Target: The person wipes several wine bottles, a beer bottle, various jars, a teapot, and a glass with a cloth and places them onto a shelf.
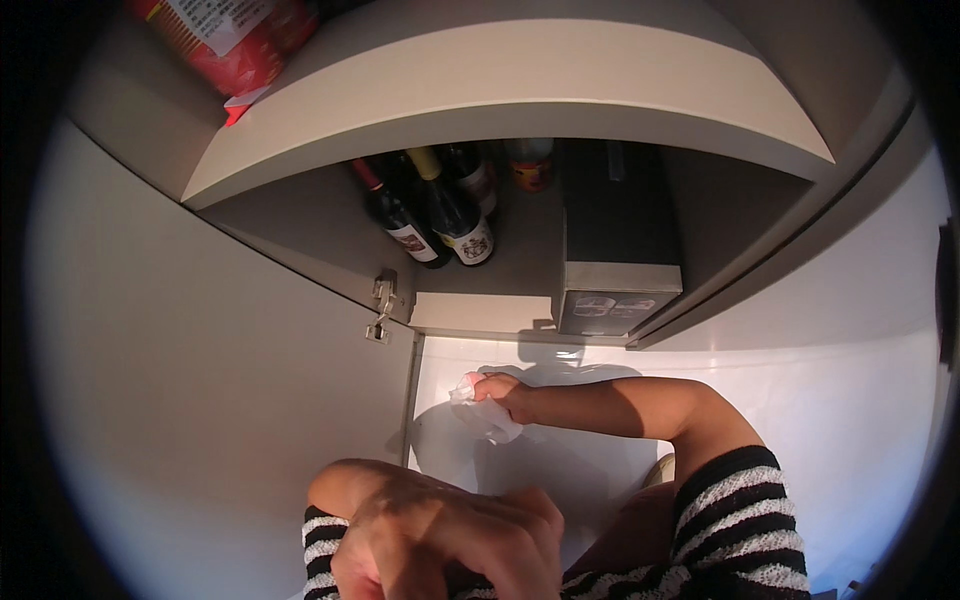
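My right hand (504,395) grips a crumpled white tissue or thin cloth (487,417) above the glossy white floor, just in front of the cabinet's lower edge. Large and slightly blurred, my left hand (457,529) is raised close to the camera at the bottom of the view. Its back faces up and the fingers bend downward, so whatever is under them is hidden. Ahead is the open cabinet compartment, where dark wine bottles (459,217) stand on the left. A dark box (619,300) with a pale band stands on the right.
The open cabinet door (300,360) with its metal hinge (384,306) borders the left side. A thick shelf (525,64) overhangs the compartment and carries a red packet (240,45). A jar (532,169) with an orange label stands deeper inside. White floor (787,397) extends right.
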`<state>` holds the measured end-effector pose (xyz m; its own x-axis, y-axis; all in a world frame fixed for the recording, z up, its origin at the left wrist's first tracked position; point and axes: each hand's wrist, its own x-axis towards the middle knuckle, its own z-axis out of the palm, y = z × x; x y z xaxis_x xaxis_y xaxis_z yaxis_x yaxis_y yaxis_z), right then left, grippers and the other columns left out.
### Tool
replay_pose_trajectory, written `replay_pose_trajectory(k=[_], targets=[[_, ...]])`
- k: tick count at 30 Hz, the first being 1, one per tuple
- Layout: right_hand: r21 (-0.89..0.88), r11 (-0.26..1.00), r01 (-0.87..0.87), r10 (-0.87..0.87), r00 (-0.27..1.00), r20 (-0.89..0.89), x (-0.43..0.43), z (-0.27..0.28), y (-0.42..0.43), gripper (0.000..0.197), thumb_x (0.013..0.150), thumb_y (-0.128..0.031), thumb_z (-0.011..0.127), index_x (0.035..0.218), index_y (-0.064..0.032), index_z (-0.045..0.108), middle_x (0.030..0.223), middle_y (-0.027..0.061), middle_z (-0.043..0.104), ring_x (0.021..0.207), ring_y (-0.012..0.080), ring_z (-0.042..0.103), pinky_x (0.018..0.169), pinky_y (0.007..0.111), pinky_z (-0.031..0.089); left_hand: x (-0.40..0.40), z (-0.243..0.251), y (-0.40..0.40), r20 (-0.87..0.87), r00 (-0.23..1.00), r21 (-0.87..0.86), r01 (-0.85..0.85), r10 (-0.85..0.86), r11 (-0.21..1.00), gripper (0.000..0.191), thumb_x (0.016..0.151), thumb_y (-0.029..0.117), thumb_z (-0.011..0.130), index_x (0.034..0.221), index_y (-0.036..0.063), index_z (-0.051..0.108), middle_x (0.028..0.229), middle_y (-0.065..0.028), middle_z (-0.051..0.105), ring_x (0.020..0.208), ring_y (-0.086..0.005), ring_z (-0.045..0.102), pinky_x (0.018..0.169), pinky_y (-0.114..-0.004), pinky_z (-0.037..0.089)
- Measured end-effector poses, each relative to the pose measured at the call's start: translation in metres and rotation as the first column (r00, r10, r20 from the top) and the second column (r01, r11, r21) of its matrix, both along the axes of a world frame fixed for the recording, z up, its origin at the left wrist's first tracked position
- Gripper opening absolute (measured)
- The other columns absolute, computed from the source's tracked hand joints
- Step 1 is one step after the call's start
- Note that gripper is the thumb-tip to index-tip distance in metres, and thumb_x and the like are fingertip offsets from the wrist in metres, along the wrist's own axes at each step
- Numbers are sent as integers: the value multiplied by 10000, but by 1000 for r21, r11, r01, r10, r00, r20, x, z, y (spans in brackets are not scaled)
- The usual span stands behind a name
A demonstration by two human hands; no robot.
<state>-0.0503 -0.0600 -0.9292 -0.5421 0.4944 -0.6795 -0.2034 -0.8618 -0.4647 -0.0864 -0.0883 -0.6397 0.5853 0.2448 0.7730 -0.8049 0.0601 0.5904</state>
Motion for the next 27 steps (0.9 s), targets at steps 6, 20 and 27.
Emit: replay_pose_trajectory(k=[6,20,27], targets=[[-16,1000,7,-7,1000,-29,3,-1,-4,332,600,-115,525,928,-73,490,843,84,482,736,210,511,577,385,449,-4,-3,3,79,997,59,22,-27,998,168,825,306,539,878,194,653,929,-31,509,733,-116,451,648,-225,323],[55,996,-73,91,875,-476,13,21,-3,405,699,-203,489,1045,6,469,990,136,545,892,243,546,790,344,433,10,-23,-26,-613,771,-519,-230,-171,823,164,784,138,609,748,55,472,1015,-38,452,966,-69,422,840,-267,349],[-41,990,-134,105,905,-413,19,-31,1,372,736,-183,475,1057,5,466,986,108,549,885,216,548,800,338,430,4,-75,-23,-657,751,-560,-426,-68,711,277,827,111,550,1078,38,460,875,28,474,823,-33,447,783,-198,360]])
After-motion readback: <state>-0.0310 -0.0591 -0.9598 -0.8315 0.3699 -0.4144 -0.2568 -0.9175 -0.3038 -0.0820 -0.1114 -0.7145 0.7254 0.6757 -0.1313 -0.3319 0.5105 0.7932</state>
